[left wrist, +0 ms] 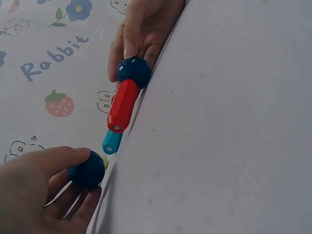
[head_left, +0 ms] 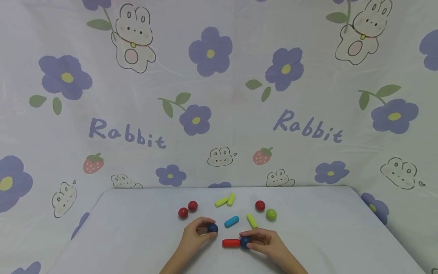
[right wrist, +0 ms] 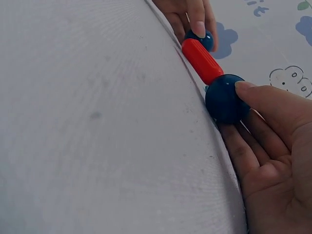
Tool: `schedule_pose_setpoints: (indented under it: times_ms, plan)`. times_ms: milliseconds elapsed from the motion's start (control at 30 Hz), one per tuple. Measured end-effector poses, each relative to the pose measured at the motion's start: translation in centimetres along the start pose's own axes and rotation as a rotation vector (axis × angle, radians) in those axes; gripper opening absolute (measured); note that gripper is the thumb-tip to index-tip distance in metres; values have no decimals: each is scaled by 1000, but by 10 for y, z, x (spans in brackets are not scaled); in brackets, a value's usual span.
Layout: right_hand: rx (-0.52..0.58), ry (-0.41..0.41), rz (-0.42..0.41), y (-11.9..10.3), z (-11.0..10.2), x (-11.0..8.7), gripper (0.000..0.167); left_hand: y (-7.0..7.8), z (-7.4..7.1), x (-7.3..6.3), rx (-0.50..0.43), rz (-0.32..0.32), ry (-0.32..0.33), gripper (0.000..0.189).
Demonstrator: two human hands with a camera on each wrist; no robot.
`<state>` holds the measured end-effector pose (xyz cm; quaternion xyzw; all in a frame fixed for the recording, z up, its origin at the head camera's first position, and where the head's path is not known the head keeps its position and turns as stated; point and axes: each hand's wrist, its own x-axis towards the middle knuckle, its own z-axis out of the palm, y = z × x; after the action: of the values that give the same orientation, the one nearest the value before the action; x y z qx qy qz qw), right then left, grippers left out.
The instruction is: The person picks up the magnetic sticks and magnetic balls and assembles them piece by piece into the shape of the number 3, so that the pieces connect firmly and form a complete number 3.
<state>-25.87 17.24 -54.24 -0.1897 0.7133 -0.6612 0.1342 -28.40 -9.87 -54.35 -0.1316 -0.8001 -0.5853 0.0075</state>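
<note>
My left hand (head_left: 196, 235) pinches a dark blue ball (head_left: 213, 228) between thumb and fingers; the left wrist view shows this blue ball (left wrist: 87, 170) from close by. In my right hand (head_left: 265, 243) a second dark blue ball (head_left: 245, 242) is pinched. A red ridged rod (head_left: 231, 243) is joined to that ball and points left; its far end shows a small pale dot in the left wrist view. A gap separates the red rod (left wrist: 122, 106) from the left hand's ball. Just beyond the hands lies a blue rod (head_left: 232, 221).
Behind the hands lie two yellow-green rods (head_left: 221, 202), two red balls (head_left: 183, 212), another red ball (head_left: 260, 206), a green ball (head_left: 271, 214) and a yellow-green rod (head_left: 251, 220). The white table (head_left: 119, 228) meets a patterned cloth (head_left: 236, 95) at the back.
</note>
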Motion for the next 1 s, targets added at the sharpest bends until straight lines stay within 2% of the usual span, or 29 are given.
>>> schedule_pose_setpoints:
  times_ms: [133,267,500,700,1000]
  plan:
    - [-8,8,0,0,0,0,37,5,-3,-2,-62,16,-87,33]
    - [-13,4,-4,1,-1,1,37,14,-4,-6,-98,39,-143,32]
    - [2,12,-13,3,-1,1,36,2,-2,-3,-64,70,-176,32]
    - [-4,8,-6,1,0,0,37,2,-2,-4,-29,66,-190,31]
    - [19,-5,18,-8,1,-3,36,0,-2,-5,-49,51,-240,31]
